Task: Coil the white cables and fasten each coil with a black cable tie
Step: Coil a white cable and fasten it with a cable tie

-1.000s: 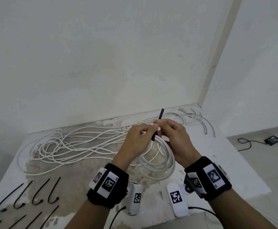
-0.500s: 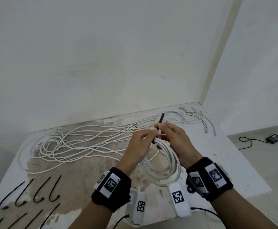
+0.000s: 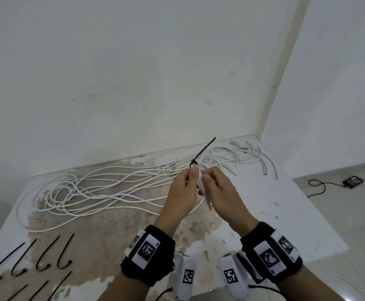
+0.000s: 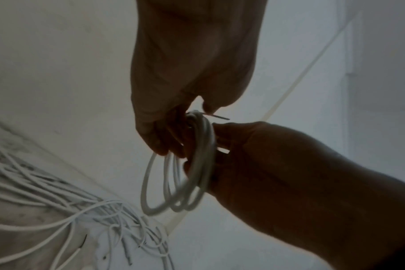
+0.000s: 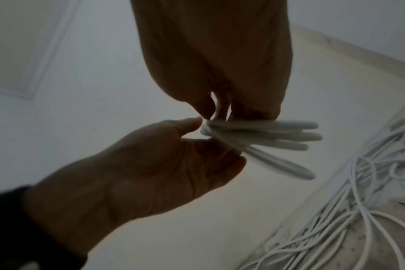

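Observation:
I hold a small white cable coil [image 3: 203, 187] edge-on between both hands, above the table [image 3: 285, 213]. A black cable tie [image 3: 204, 149] is looped round the coil's top, its long tail pointing up and right. My left hand [image 3: 193, 172] pinches the coil just under the tie loop. My right hand [image 3: 205, 177] grips the coil from the other side. In the left wrist view the coil [image 4: 197, 164] hangs in several loops below my left hand's fingers [image 4: 169, 142], with the tie tail [image 4: 217, 117] jutting out. The right wrist view shows the blurred coil [image 5: 266, 135].
Several loose white cables [image 3: 112, 187] sprawl across the stained table as far as the back right corner. Spare black ties [image 3: 42, 257] lie in rows at the front left. A wall stands close behind. A black adapter [image 3: 353, 181] lies on the floor to the right.
The coil has turned from facing me to edge-on and the hands have moved closer together. More of the tie's tail sticks out above the coil, and its loop sits closer round the coil.

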Tool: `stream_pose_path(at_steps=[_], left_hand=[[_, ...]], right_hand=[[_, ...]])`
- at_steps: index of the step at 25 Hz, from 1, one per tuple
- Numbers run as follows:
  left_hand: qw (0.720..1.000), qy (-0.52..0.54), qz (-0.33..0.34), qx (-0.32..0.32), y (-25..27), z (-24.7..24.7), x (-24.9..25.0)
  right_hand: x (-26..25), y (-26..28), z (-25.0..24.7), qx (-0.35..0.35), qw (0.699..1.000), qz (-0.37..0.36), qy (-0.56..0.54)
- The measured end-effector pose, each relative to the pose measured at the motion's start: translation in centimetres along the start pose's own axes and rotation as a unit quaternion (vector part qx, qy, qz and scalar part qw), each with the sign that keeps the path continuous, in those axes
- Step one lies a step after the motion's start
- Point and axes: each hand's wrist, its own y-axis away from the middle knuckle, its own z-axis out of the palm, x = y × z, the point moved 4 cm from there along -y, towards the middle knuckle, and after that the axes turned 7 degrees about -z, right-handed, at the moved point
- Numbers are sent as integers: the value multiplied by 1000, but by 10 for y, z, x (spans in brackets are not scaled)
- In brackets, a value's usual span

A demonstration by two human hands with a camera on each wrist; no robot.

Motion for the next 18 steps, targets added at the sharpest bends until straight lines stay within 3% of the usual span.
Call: stream_pose_path(at_steps=[4, 8, 11, 16, 18], left_hand=[[995, 90, -46, -27, -4, -4, 12], [981, 134, -116, -73, -8, -13, 17], [980, 98, -126, -120, -4, -10, 23], [979, 22, -110, -172, 7, -2, 26], [980, -6, -89, -178, 10, 1, 24]], right_hand=[[-3, -2, -7, -25, 992, -87, 89], [-7, -12, -39, 64, 984, -126, 112], [-18, -17, -45, 1, 969, -183, 165], [-21, -24, -47, -33, 979, -156, 131], [-21, -23, -46, -77, 984, -123, 99]])
